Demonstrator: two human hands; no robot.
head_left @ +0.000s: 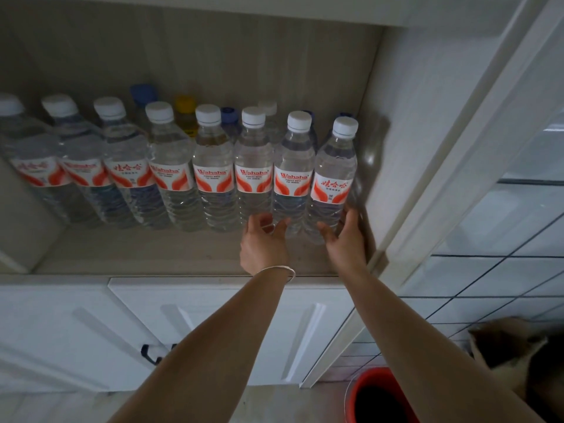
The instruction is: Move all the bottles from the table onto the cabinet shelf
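A front row of several clear water bottles with white caps and red-and-white labels stands on the cabinet shelf (171, 254). My right hand (345, 239) wraps the base of the rightmost bottle (334, 175), thumb on its left and fingers on its right, close to the cabinet's side wall. My left hand (264, 244), with a thin bracelet on the wrist, has its fingers spread. Its thumb rests against the base of the second bottle from the right (293, 175) and its fingertips touch the neighbouring bottle (253, 175). Both bottles stand upright on the shelf.
A second row behind holds bottles with blue, yellow and white caps (186, 108). White lower cabinet doors (213, 325) sit below the shelf, and an open glass door (476, 190) stands at the right. A red bucket (378, 395) is on the floor at lower right.
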